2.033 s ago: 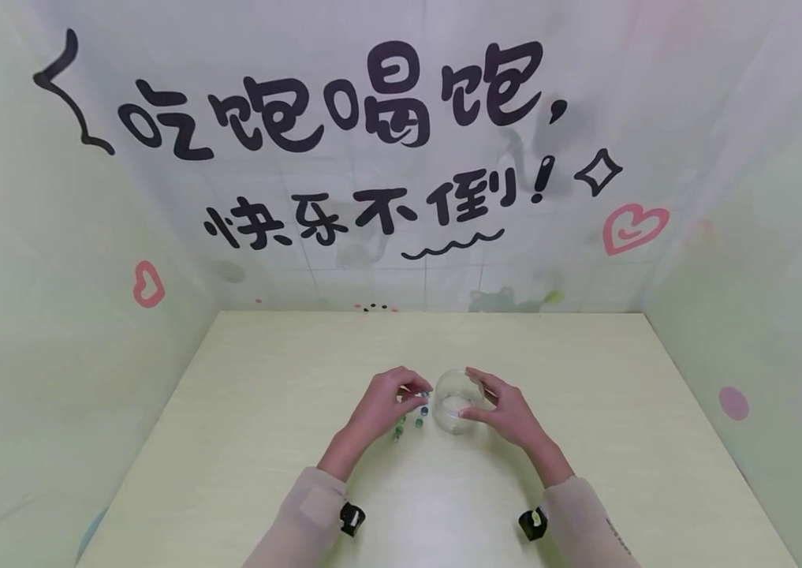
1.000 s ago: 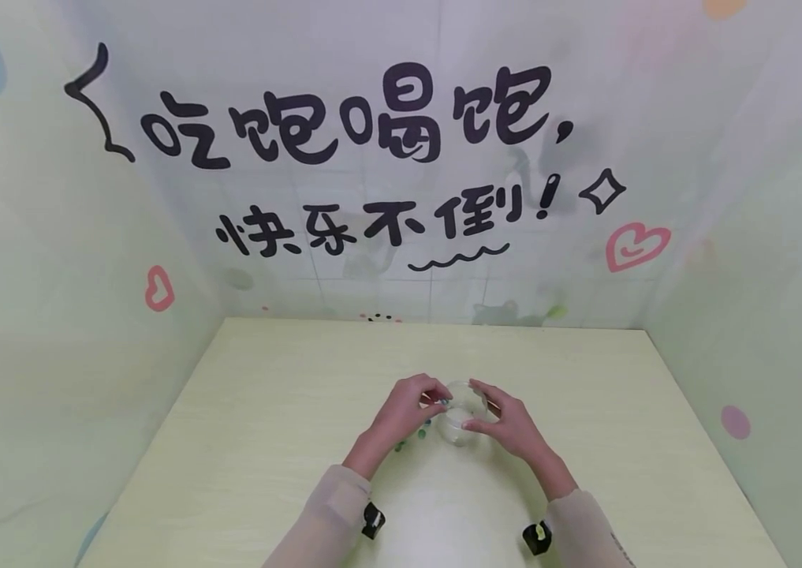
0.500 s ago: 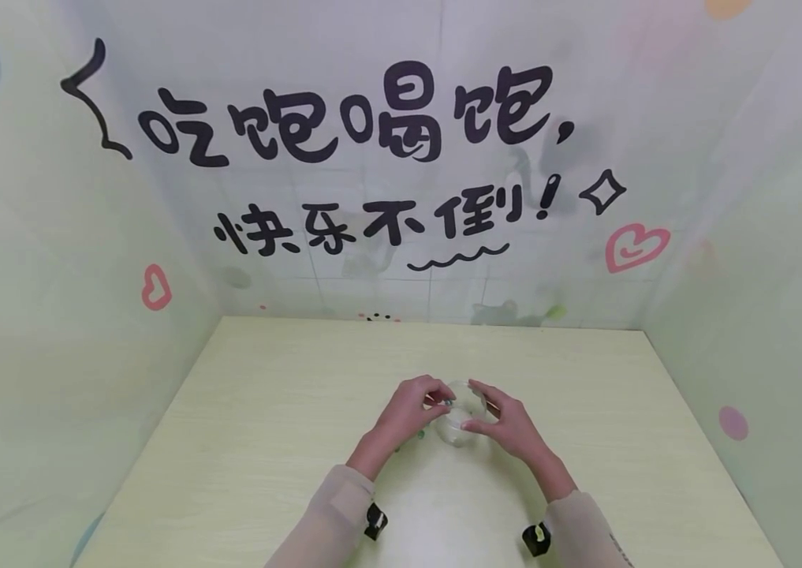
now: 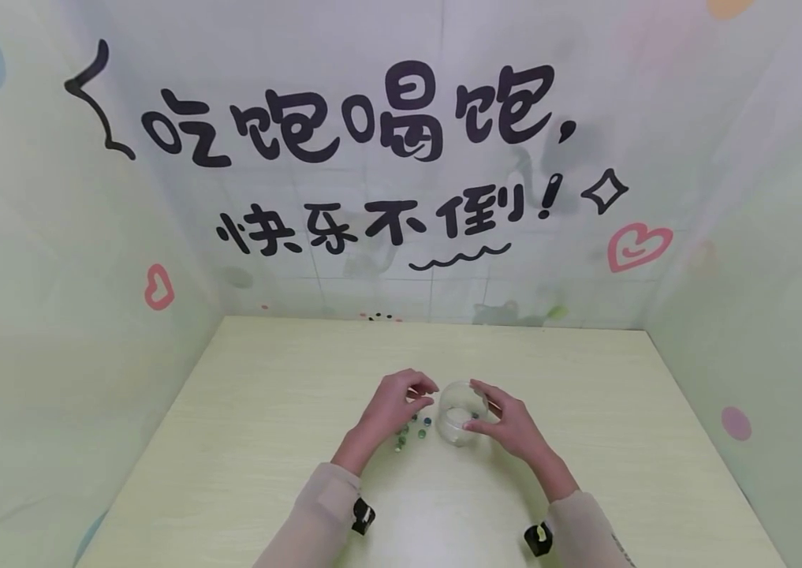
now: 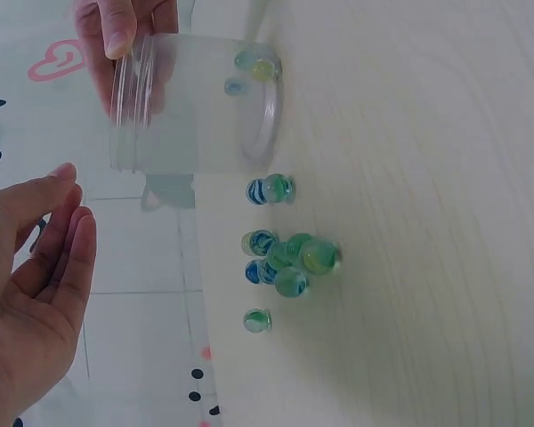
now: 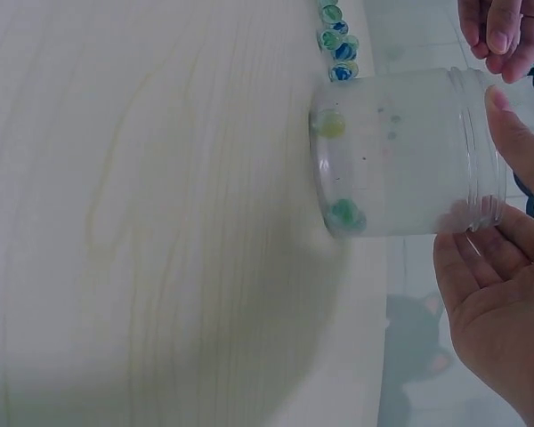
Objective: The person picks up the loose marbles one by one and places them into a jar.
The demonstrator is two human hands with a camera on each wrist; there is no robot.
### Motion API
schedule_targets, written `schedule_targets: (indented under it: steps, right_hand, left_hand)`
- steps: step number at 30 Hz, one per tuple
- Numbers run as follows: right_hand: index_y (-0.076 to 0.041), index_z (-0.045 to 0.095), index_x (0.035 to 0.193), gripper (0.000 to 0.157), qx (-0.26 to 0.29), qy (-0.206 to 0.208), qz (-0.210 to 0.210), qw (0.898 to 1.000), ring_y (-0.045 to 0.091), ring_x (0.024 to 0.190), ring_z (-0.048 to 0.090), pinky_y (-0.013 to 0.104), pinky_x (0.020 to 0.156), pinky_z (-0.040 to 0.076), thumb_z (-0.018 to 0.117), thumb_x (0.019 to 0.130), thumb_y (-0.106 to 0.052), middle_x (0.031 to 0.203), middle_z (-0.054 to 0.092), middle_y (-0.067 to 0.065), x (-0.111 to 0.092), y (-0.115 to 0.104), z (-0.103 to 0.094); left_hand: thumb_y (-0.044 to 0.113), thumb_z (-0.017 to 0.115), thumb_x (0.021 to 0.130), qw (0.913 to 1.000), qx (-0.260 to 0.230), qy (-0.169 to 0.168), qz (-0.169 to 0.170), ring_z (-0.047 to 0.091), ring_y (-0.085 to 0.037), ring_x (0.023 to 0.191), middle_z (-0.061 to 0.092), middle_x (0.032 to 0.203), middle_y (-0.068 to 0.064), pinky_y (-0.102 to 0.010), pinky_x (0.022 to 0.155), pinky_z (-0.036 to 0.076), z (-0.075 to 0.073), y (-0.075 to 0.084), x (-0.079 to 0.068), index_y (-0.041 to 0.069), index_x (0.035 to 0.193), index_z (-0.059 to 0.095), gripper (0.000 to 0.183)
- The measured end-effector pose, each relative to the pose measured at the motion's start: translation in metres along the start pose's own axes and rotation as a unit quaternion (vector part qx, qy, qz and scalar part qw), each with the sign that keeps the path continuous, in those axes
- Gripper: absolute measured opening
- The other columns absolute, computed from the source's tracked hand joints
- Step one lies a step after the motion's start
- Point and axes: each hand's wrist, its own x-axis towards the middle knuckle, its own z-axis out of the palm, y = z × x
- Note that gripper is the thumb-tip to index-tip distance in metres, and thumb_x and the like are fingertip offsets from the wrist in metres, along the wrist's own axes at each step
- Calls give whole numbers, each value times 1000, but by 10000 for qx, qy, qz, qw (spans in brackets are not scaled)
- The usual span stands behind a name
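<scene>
My right hand grips a clear, wide-mouthed jar near its threaded rim, thumb on one side and fingers on the other. The jar stands upright on the table, its mouth uncovered. A few marbles, green, yellow and blue, lie on its bottom. Left of the jar, my left hand hovers over the loose marbles, with nothing between its thumb and fingers. In the left wrist view these glass marbles, green and blue with swirls, sit in a tight cluster, with a few slightly apart.
A pale wood-grain table spreads around the hands. Light printed cloth with black lettering hangs behind it and along both sides. A black wrist device is worn below each forearm.
My left hand reached rightward over the jar's mouth with a marble, let it go, and moved back left over the loose marbles. The right hand has kept its hold on the jar.
</scene>
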Motion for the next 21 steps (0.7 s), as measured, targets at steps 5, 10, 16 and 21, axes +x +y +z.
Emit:
schedule_targets:
  steps: [5, 10, 16, 21]
  right_hand:
    - [1, 47, 144, 73, -109, 0, -68, 9999, 42, 140, 44, 48, 111, 42, 81, 83, -18, 148, 49, 24, -1, 0, 0]
    - [6, 46, 143, 70, -169, 16, -129, 9998, 45, 138, 44, 49, 110, 43, 79, 83, -12, 146, 49, 27, -4, -14, -1]
    - [6, 45, 144, 72, -187, 64, -94, 9998, 44, 139, 43, 50, 110, 42, 79, 83, -8, 148, 48, 27, -1, -1, 2]
    - [2, 46, 144, 73, -164, 12, -108, 9998, 42, 140, 44, 47, 111, 43, 81, 83, -16, 148, 49, 24, 0, 2, 0]
  left_hand:
    - [9, 72, 90, 9998, 30, 134, -132, 66, -16, 95, 71, 104, -3, -25, 84, 59, -9, -7, -2, 12, 107, 72, 18]
    - [8, 72, 89, 9994, 81, 275, -211, 65, -14, 93, 71, 103, -3, -26, 84, 59, -15, -16, -2, 12, 106, 72, 17]
    - [8, 73, 89, 9988, 120, 359, -326, 66, -15, 93, 71, 102, -3, -28, 84, 59, -22, -22, -3, 12, 105, 72, 17]
    - [8, 73, 89, 9981, 125, 419, -435, 67, -15, 93, 71, 102, -3, -28, 84, 59, -22, -29, -3, 12, 105, 72, 17]
